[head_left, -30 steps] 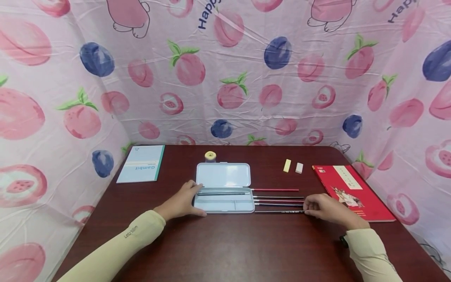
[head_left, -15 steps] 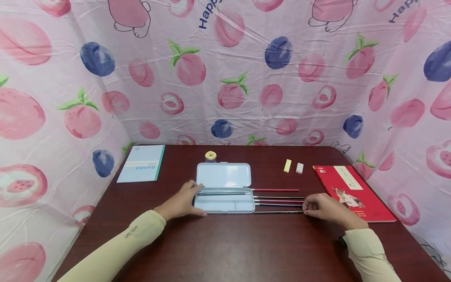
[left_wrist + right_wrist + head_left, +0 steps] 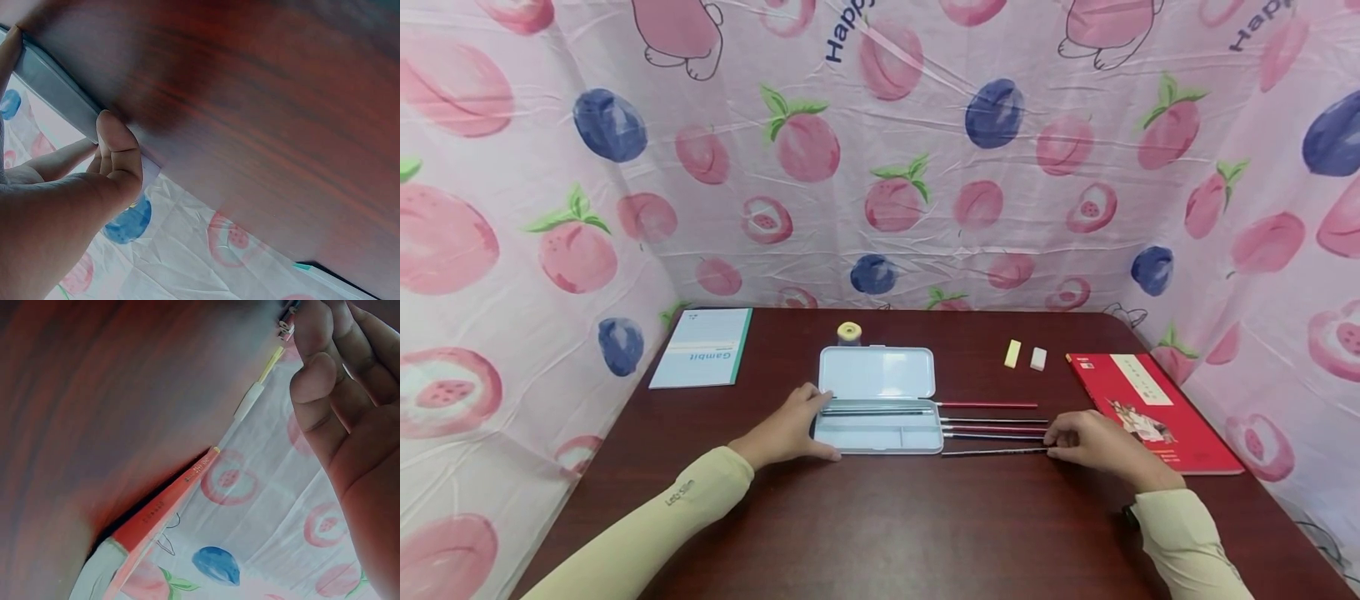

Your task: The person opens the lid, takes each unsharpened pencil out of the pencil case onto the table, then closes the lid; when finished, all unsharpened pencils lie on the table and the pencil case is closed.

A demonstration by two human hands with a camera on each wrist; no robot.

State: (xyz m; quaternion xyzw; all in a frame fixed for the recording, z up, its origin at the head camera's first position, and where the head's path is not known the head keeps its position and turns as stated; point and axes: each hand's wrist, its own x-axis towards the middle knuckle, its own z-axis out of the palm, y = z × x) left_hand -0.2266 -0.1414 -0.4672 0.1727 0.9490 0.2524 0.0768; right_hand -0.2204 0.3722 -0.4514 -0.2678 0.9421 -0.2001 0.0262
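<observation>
Pinching the right end of the nearest dark pencil (image 3: 992, 452) between thumb and fingers, the right hand (image 3: 1101, 446) is sitting nearer to it than the left hand (image 3: 782, 429), which is gripping the left end of the open pale-blue pencil case (image 3: 857, 440). The hands are resting well apart, the case and pencil lying between them. The pencil is extending leftward from the right fingertips, its long axis running roughly parallel to the case's near edge. Its left tip is pointing toward the case's near right corner; whether they are touching is not showing clearly.
</observation>
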